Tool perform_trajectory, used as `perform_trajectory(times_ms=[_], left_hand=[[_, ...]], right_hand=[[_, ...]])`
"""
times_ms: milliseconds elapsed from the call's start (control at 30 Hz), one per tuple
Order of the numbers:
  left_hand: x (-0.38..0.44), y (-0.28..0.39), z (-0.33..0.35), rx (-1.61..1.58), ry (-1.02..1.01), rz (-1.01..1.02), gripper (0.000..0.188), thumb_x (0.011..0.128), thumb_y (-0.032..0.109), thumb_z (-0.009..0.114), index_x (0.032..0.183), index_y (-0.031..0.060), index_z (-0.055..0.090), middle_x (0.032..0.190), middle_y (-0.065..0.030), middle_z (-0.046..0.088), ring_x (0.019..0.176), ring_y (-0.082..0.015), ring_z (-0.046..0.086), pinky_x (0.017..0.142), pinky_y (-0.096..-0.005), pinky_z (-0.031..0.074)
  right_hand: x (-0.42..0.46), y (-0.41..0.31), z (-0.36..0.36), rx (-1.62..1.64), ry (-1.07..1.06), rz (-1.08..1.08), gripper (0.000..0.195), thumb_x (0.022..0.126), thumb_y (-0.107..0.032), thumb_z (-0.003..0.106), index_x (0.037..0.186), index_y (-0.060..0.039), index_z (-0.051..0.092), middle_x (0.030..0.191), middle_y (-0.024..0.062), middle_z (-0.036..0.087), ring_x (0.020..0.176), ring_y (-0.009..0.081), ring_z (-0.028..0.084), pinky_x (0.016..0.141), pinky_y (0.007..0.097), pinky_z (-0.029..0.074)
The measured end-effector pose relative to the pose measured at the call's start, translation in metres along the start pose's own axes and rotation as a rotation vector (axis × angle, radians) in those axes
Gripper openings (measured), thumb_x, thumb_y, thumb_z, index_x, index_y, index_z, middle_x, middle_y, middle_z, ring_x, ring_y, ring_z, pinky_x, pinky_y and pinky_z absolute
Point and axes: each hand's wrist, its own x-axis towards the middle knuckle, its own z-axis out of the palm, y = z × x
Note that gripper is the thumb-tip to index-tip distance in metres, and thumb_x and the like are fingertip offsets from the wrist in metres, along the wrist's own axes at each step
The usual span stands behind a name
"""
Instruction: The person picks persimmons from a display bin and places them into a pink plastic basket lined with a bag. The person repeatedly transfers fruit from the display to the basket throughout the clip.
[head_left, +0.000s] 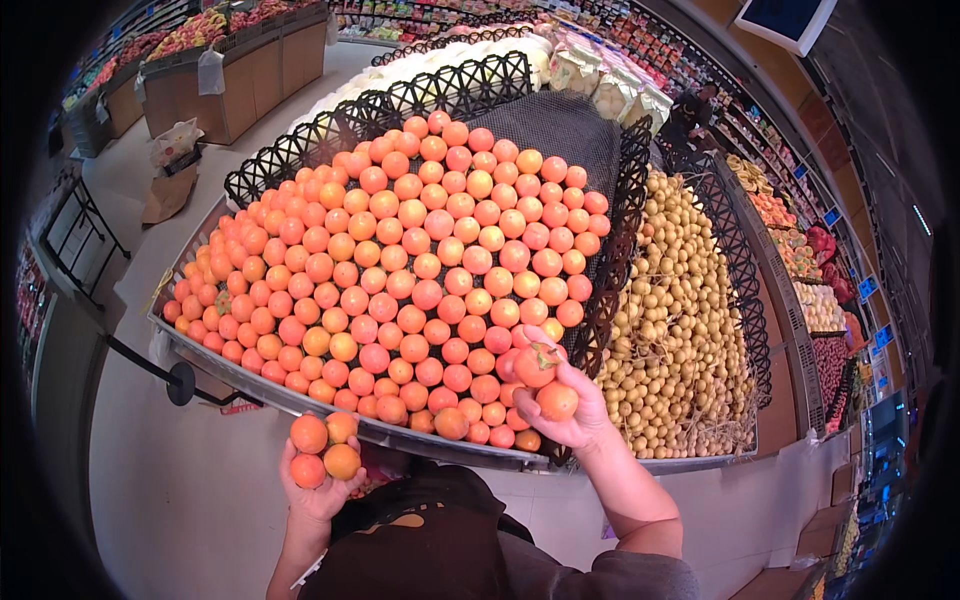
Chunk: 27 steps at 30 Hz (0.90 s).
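Note:
Round orange persimmons lie in close rows across a sloping display with black mesh under them. My left hand, just off the front edge at the lower left, holds several persimmons bunched on its palm and fingers. My right hand is over the front right part of the display with its fingers curled round persimmons; one shows its green calyx, and another sits just below it. The right fingertips are partly hidden behind the fruit.
Black lattice dividers edge the display behind and at the right. Right of it lies a heap of small tan longan-like fruit. A grey metal rim runs along the front. A black bar with a disc juts in at left. A person is far back right.

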Motion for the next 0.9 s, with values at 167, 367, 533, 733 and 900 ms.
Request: perform_trajectory(times_ms=[167,367,533,733,900], left_hand=[[0.020,-0.001,0.000,-0.085,0.015,0.068,0.066,0.090,0.050,0.043,0.140,0.0089,0.030,0.139,-0.0140,0.036,0.125,-0.0296,0.040,0.097,-0.0594,0.036],[0.040,-0.013,0.010,-0.094,0.012,0.131,0.067,0.088,0.051,0.046,0.140,0.0112,0.030,0.139,-0.0110,0.034,0.124,-0.0271,0.040,0.096,-0.0567,0.037],[0.057,-0.016,0.014,-0.094,0.055,0.157,0.055,0.091,0.048,0.042,0.134,0.0144,0.039,0.136,-0.0116,0.039,0.124,-0.0281,0.042,0.096,-0.0600,0.037],[0.052,-0.013,0.006,-0.020,0.135,0.218,0.052,0.091,0.047,0.041,0.132,0.0157,0.042,0.132,-0.0105,0.044,0.123,-0.0279,0.043,0.095,-0.0597,0.037],[0.053,-0.009,0.006,-0.034,0.146,0.224,0.053,0.090,0.048,0.043,0.132,0.0159,0.042,0.131,-0.0098,0.044,0.122,-0.0271,0.043,0.095,-0.0595,0.037]], right_hand=[[0.053,-0.097,0.027,-0.130,-0.106,-0.042,0.067,0.078,-0.011,0.056,0.140,-0.0087,0.031,0.111,0.0170,0.052,0.072,0.0242,0.053,0.052,0.0305,0.048],[0.160,-0.237,0.032,-2.365,0.429,-0.846,0.045,0.073,-0.020,0.071,0.112,-0.0103,0.051,0.101,0.0127,0.055,0.082,0.0278,0.061,0.071,0.0370,0.051],[0.221,-0.274,0.006,-2.895,0.526,0.030,0.036,0.067,-0.028,0.075,0.095,-0.0096,0.060,0.098,0.0131,0.062,0.091,0.0311,0.062,0.076,0.0408,0.051],[0.234,-0.298,0.003,-2.220,0.434,0.405,0.027,0.074,-0.026,0.067,0.088,-0.0024,0.067,0.069,0.0065,0.063,0.060,0.0170,0.057,0.057,0.0308,0.047],[0.233,-0.287,0.018,-2.376,0.627,0.351,0.036,0.071,-0.029,0.071,0.091,0.0004,0.067,0.071,0.0095,0.064,0.061,0.0211,0.060,0.058,0.0332,0.049]])
